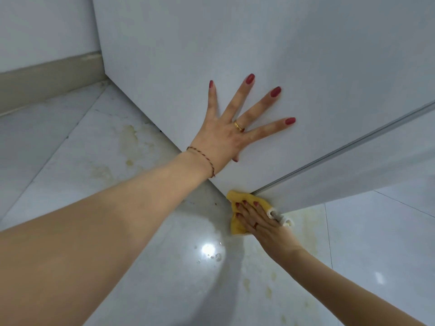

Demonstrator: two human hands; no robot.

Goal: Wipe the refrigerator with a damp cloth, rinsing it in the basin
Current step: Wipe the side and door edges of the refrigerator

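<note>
The white refrigerator fills the upper middle and right of the head view, seen from above along its side panel. My left hand lies flat on that panel with fingers spread wide, holding nothing. Down at the bottom front corner, my right hand presses a yellow cloth against the fridge's lower edge, just above the floor. A small foot or hinge piece sticks out by my right thumb. The basin is not in view.
Glossy white floor tiles show yellowish stains beside the fridge and under its front. A beige skirting board runs along the wall at left. The door seam crosses diagonally at right.
</note>
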